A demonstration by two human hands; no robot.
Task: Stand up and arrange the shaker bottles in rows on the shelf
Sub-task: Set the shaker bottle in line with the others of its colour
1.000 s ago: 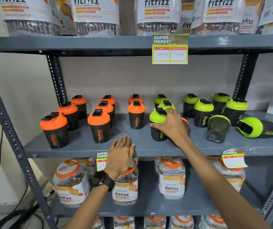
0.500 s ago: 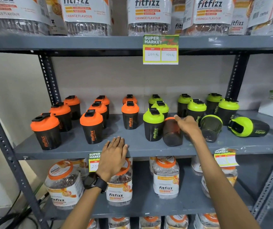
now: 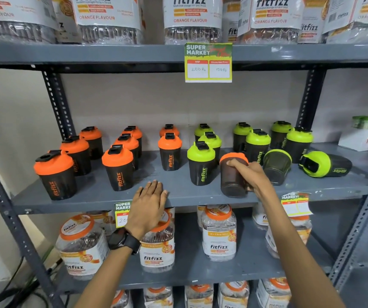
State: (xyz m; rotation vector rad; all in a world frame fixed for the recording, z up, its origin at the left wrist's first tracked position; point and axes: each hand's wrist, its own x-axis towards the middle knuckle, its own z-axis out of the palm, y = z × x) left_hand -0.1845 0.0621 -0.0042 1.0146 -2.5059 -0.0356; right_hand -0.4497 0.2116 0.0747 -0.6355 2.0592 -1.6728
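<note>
Black shaker bottles fill the grey middle shelf (image 3: 94,192): orange-lidded ones (image 3: 118,167) upright in rows on the left, green-lidded ones (image 3: 202,164) upright on the right. My right hand (image 3: 250,174) grips an orange-lidded shaker (image 3: 232,176) that lies tipped, base toward me, near the front edge. Just right of it a green-rimmed shaker (image 3: 276,165) lies tilted with its base toward me. Further right a green-lidded shaker (image 3: 325,164) lies on its side. My left hand (image 3: 148,205) rests flat on the shelf's front edge, a watch on its wrist.
Large fitfizz jars (image 3: 219,232) stand on the shelf below and on the top shelf (image 3: 192,16). Price tags (image 3: 208,62) hang from the shelf edges. A white fitfizz box (image 3: 365,138) sits at far right. Perforated grey uprights (image 3: 54,101) frame the bay.
My right hand left the front green-lidded bottle, moved right, and closed around the tipped orange-lidded shaker. The left hand stayed on the shelf edge.
</note>
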